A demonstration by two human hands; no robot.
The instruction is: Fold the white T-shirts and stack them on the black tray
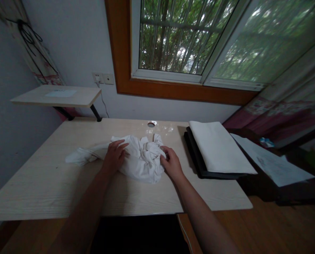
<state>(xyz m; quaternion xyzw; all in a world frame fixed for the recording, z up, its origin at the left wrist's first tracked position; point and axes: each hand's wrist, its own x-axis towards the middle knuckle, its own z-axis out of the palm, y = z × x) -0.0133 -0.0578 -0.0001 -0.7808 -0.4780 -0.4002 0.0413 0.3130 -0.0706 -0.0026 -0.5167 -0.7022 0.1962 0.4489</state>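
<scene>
A crumpled piece of white cloth (140, 158) lies bunched up on the pale wooden desk (67, 190). One long, sleeve-like end of it stretches out to the left, and its right part is gathered into a twisted lump. My left hand (115, 155) rests on the cloth near its middle, fingers stretched out and loosely spread. At the right edge, my right hand (171, 163) has the gathered fabric between thumb and fingers. Folds hide some of those fingertips.
Right of the cloth, a large white sheet (220, 148) lies on black flat items (195, 155). A raised shelf (78, 95) stands at the desk's back left, near wall sockets (103, 78). A cable hole (151, 125) is at the rear edge. Papers (273, 162) lie farther right.
</scene>
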